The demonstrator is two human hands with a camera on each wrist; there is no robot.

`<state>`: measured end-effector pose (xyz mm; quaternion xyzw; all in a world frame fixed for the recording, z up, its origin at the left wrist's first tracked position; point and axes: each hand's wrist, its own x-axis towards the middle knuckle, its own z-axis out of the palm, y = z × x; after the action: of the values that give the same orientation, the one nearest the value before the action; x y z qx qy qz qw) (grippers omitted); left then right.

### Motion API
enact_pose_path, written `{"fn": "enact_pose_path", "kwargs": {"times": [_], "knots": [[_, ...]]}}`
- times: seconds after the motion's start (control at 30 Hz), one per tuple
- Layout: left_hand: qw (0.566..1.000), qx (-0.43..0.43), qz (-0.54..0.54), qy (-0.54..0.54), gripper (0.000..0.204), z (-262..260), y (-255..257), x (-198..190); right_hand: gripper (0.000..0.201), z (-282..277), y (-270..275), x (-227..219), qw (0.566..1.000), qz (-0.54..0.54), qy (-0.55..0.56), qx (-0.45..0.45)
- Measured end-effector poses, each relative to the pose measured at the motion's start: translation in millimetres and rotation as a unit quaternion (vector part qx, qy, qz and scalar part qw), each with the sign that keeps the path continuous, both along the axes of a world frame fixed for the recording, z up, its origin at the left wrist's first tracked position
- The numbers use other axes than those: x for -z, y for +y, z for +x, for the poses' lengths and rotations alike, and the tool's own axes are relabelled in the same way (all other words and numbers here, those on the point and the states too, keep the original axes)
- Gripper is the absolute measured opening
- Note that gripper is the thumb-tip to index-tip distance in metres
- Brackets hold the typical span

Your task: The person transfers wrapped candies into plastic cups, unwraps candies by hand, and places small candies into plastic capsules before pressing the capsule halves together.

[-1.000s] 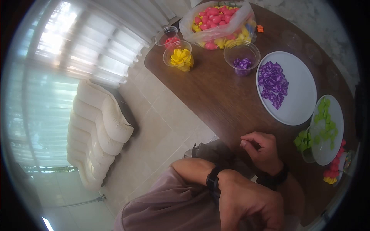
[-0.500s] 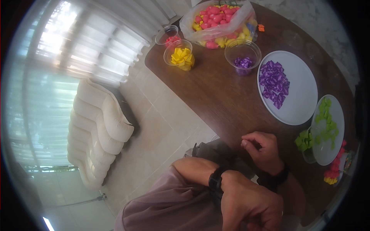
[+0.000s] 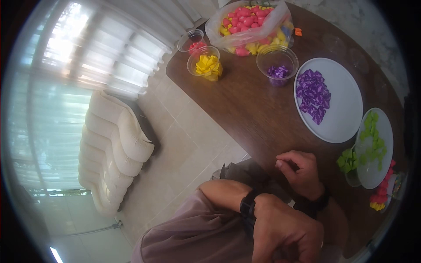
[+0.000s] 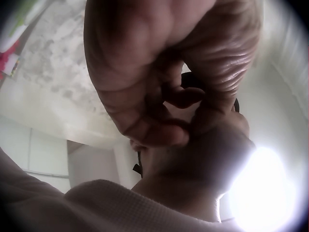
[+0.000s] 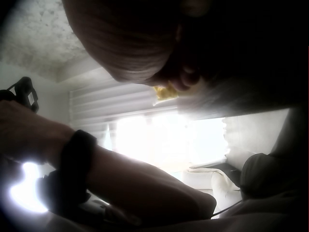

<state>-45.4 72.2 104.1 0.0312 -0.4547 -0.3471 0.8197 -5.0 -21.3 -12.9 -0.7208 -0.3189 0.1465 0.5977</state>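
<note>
In the head view my left hand (image 3: 285,230) hangs in the foreground, its fingers loosely curled and holding nothing visible. The left wrist view shows that hand (image 4: 145,82) from below, thumb near the bent fingertips. My right hand (image 3: 300,173) rests at the near edge of the brown table (image 3: 237,107), loosely curled, with no object seen in it. Its underside is in deep shadow in the right wrist view. Nearest to the hands are a white plate (image 3: 346,103) bearing purple wrapped pieces (image 3: 313,94) and a clear cup of green pieces (image 3: 348,160).
A second white plate (image 3: 387,136) carries green pieces. Farther back stand clear cups of purple pieces (image 3: 278,72), yellow pieces (image 3: 208,65) and red pieces (image 3: 196,47). A plastic bag (image 3: 234,40) bulges with pink and yellow items. A padded cream seat (image 3: 114,144) stands on the floor.
The head view shifts a little, so the table things appear slightly farther right. Both hands keep nearly the same pose.
</note>
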Motion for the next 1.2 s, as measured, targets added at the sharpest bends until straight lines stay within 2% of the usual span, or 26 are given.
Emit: {"fn": "enact_pose_path", "kwargs": {"times": [0.1,0.17,0.27,0.4,0.6,0.67,0.7,0.77,0.8,0.87,0.9,0.97,1.07,1.2], "knots": [[0.999,0.002,-0.035,0.021,0.042,-6,-4,1,0.008,-1,0,1,1.000,0.000,0.004,0.002],[1.000,0.028,-0.004,0.007,0.046,0,-2,0,0.008,0,-1,1,1.000,-0.002,0.005,0.005],[1.000,0.021,0.015,-0.004,0.049,1,0,-1,0.008,0,0,-1,1.000,-0.001,-0.008,0.003],[1.000,0.019,0.008,0.005,0.049,0,-3,0,0.009,0,0,-2,1.000,-0.004,0.000,0.005],[0.998,0.016,0.062,-0.014,0.044,3,0,-2,0.009,-1,0,0,1.000,-0.001,0.002,0.007],[0.997,0.045,0.033,0.054,0.041,1,-3,-2,0.009,0,0,-1,1.000,-0.002,-0.003,0.007],[0.997,0.047,0.033,0.053,0.041,2,-3,-2,0.009,0,0,-2,1.000,-0.004,-0.003,0.006],[1.000,-0.009,0.019,0.008,0.039,4,-2,-3,0.009,0,0,-2,1.000,-0.005,-0.003,0.005],[1.000,-0.009,0.020,0.008,0.039,-2,-6,1,0.009,0,0,-1,1.000,-0.003,-0.005,0.007],[0.997,0.013,-0.053,0.062,0.040,-15,-16,6,0.009,0,0,-1,1.000,0.000,-0.007,0.008],[0.997,0.013,-0.053,0.062,0.040,-16,-16,8,0.009,0,0,0,1.000,0.002,-0.011,0.007],[0.993,0.084,-0.035,0.080,0.045,-15,-12,8,0.009,0,0,0,1.000,0.003,-0.014,0.007],[0.999,0.036,-0.003,0.025,0.050,-8,-10,8,0.007,0,-1,-4,1.000,-0.009,0.008,0.001],[0.999,0.035,0.022,0.030,0.052,-6,-8,2,0.008,0,-1,-5,1.000,-0.004,0.018,-0.003]]}}
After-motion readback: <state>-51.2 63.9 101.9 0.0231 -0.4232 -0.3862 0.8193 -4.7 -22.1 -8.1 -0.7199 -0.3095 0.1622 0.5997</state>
